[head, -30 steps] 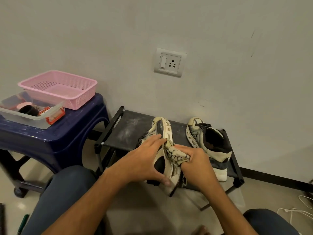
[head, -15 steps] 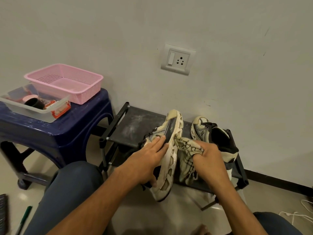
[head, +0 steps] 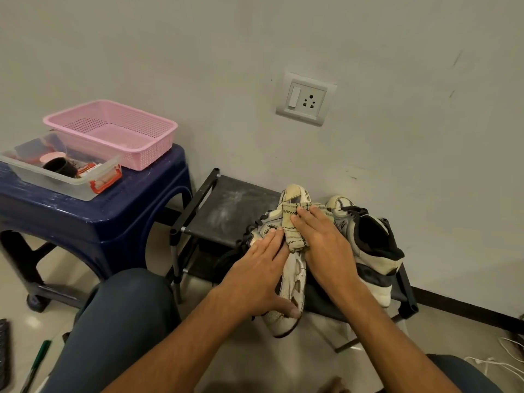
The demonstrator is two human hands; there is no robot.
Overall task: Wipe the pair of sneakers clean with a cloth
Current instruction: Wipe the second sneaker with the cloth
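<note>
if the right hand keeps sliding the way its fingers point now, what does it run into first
The right hand points up and slightly left along the held sneaker's sole, pressing the cloth. Going on, it would pass over the sneaker's toe end, then likely reach the wall behind; depth there is unclear.

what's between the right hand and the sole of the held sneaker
A folded cream cloth with dark stitching, pressed by the right hand onto the tipped white sneaker's sole, in the head view.

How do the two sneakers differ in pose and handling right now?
The held sneaker is tipped on its side, sole showing; the other sneaker stands upright on the black rack. The held one is under the cloth; the other is untouched. Both are cream and black.
</note>
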